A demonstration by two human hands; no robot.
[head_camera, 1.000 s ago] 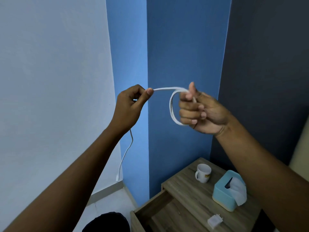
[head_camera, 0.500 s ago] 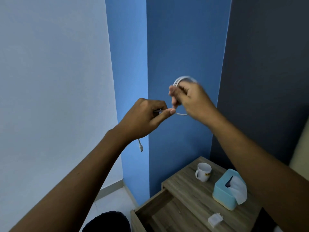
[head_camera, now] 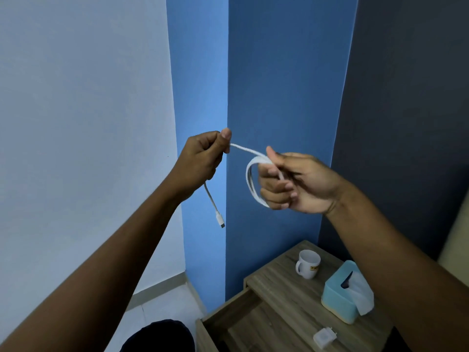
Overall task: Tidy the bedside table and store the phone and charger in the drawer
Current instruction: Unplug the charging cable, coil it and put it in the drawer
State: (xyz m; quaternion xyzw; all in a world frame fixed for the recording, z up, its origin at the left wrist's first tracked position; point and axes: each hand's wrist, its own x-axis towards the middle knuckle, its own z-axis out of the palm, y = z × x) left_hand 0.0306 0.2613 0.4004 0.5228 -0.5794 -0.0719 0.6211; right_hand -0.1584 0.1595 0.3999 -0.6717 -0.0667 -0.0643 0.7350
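Note:
A white charger cable [head_camera: 250, 180] is wound in loops around the fingers of my right hand [head_camera: 294, 182], held up in front of the blue wall. My left hand [head_camera: 203, 156] pinches the cable's free stretch between thumb and fingers, a little left of and above the coil. The short tail with its plug [head_camera: 220, 219] hangs below the left hand. Below, a white charger adapter [head_camera: 324, 336] lies near the front of the wooden bedside table [head_camera: 276, 283]. The drawer [head_camera: 238, 323] stands pulled out. No phone is in view.
A white mug [head_camera: 308, 262] stands at the back of the tabletop, and a light blue tissue box [head_camera: 342, 293] sits to its right. The table stands in a corner between a blue wall and a dark grey wall. Pale floor tiles lie to the left.
My left hand has moved up and left, away from the right hand, drawing a stretch of cable taut. My right hand turned and dropped slightly with more loops on it; the hanging tail is shorter than 1.0 s ago.

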